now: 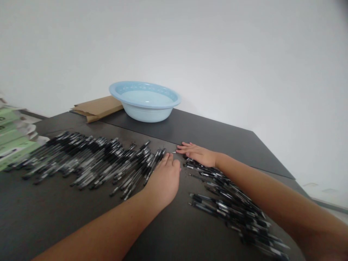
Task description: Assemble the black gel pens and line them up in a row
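Note:
A wide row of black-and-clear pens [92,159] lies slanted across the left half of the dark table. My left hand [164,177] rests at the right end of this row, palm down, its fingers stretched forward against the outermost pens. A second, looser group of pens [231,206] spreads over the right side. At the far end of that group is my right hand [199,154], fingers extended and lying flat, partly over the nearest pens. A small white piece [174,152] sits on the table between both hands. My right forearm covers part of the right group.
A light blue basin [145,103] stands at the back of the table [217,134], close to the white wall. Beside it lies a brown paper bag [99,107]. Stacked green-and-white boxes [15,141] rise at the left edge. A seam runs across the tabletop.

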Demonstrator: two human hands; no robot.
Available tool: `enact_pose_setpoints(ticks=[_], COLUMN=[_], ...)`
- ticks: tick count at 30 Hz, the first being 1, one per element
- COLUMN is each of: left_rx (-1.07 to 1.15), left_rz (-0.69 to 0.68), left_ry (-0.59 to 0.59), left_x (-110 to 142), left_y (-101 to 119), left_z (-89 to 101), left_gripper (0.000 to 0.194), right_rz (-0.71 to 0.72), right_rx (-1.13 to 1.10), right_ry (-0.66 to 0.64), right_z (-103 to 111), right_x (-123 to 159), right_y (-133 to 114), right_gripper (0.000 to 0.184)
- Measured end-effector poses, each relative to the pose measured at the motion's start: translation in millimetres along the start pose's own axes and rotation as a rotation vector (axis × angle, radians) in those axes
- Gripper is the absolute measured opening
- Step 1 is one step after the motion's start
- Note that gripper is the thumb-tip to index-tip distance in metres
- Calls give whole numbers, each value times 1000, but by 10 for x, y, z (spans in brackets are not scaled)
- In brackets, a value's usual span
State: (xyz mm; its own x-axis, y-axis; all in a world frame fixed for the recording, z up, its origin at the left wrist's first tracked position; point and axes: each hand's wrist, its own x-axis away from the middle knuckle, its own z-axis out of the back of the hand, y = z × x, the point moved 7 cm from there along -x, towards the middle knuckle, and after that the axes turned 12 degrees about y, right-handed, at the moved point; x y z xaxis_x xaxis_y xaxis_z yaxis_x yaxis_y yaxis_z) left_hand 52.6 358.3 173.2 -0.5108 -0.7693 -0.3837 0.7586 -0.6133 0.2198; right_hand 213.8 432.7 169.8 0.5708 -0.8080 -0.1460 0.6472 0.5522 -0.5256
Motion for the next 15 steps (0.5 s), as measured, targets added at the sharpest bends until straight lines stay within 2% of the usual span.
enact_pose_setpoints(ticks=[6,10,13,15], left_rx=[63,127,184,217], left_rz=[-42,-126,-199,-225], left_ry=[-7,-42,-73,-83], left_x=[-8,9,42,62], left_y=[2,70,141,175], left_z=[-56,-64,-44,-28], left_gripper=[37,37,33,33], right_rz=[133,168,142,43], right_rx=[-82,-110,-98,-53], right_ry=[3,-11,35,133], right_z=[-20,0,127,301], right_x=[332,504,699,905], right_y=[-385,-668,-814,-769], right_gripper=[45,44,44,46])
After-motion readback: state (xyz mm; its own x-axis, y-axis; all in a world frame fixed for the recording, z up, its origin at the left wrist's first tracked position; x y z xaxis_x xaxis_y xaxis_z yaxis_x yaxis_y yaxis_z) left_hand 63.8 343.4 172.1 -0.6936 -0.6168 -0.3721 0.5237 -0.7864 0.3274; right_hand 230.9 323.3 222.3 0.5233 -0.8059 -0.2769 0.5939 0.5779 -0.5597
